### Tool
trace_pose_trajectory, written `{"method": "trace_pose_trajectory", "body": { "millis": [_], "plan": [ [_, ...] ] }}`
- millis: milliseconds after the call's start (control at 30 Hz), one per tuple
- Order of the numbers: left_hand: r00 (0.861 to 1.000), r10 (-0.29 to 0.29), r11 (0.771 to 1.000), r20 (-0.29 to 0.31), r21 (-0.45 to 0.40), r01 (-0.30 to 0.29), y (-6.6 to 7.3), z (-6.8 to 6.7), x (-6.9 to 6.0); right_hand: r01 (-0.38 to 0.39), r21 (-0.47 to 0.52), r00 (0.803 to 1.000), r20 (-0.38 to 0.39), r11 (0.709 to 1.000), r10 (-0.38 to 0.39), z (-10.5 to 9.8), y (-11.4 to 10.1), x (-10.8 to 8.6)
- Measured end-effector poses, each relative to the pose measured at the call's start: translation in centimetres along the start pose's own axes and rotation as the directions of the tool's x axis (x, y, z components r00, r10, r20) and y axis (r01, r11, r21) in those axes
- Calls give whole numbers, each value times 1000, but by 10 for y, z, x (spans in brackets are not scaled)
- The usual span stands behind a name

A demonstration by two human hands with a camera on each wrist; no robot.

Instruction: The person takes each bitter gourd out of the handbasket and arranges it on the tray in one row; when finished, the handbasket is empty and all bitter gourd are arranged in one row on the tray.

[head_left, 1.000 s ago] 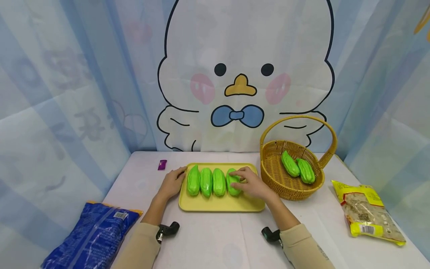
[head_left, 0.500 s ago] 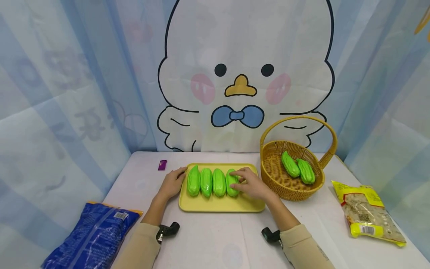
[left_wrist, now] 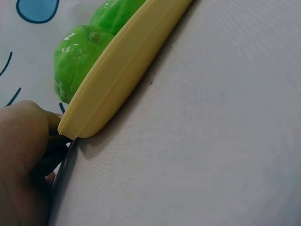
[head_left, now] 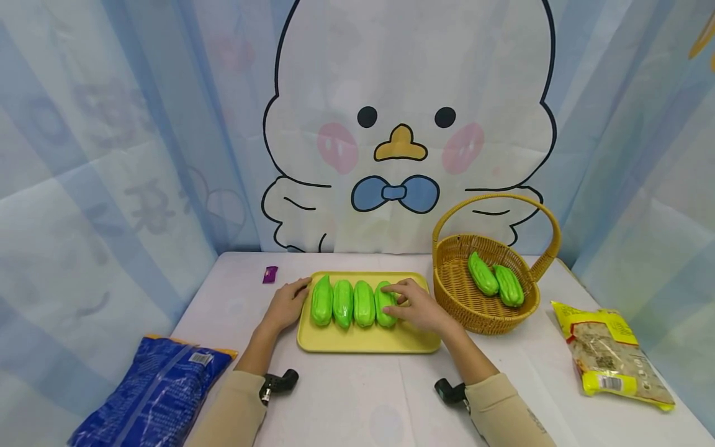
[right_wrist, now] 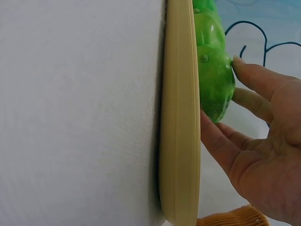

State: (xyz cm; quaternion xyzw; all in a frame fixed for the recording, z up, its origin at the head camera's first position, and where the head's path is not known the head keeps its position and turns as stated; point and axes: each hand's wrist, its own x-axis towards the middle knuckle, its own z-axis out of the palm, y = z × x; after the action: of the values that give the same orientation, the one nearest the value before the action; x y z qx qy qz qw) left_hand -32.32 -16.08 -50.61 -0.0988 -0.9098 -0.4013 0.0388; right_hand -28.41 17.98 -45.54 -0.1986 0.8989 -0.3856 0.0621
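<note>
Several glossy green ridged vegetables, which look like toy gourds, lie side by side on a yellow tray (head_left: 357, 343). My left hand (head_left: 288, 304) rests at the tray's upper left edge with its fingertips touching the rim; its thumb is hidden in the head view. At the row's right end, my right hand (head_left: 419, 305) touches the last green gourd (head_left: 382, 304). Seen from the right wrist, the thumb lies on top of that gourd (right_wrist: 216, 80) and the spread, fairly straight fingers (right_wrist: 221, 141) meet its outer side. Both the gourd and the tray stay on the table.
A wicker basket (head_left: 475, 316) with a tall handle stands right of the tray, holding two more green gourds (head_left: 496, 279). A yellow bag (head_left: 609, 354) lies far right, a blue bag (head_left: 156, 391) far left. A small purple packet (head_left: 270, 274) sits behind the left hand.
The rightmost gourd has shifted slightly left, closer to its neighbour, under my right hand. My left hand and the tray look unmoved.
</note>
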Motion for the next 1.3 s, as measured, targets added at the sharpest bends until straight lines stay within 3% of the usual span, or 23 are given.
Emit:
{"method": "trace_pose_trajectory", "body": {
  "millis": [333, 500, 833, 1300],
  "plan": [
    [1000, 6, 1000, -5, -5, -6, 0, 1, 0, 5, -3, 1000, -3, 1000, -5, 0, 1, -1],
    [1000, 6, 1000, -5, -11, -6, 1, 2, -1, 47, -10, 999, -13, 999, -48, -6, -2, -4],
    [1000, 3, 1000, -10, -2, -3, -2, 3, 0, 168, -71, 970, -165, 983, -178, -41, -17, -14],
    [1000, -6, 1000, -4, -3, 6, -1, 2, 1, 162, -56, 942, -288, 985, -171, -87, -24, -40]
  ]
}}
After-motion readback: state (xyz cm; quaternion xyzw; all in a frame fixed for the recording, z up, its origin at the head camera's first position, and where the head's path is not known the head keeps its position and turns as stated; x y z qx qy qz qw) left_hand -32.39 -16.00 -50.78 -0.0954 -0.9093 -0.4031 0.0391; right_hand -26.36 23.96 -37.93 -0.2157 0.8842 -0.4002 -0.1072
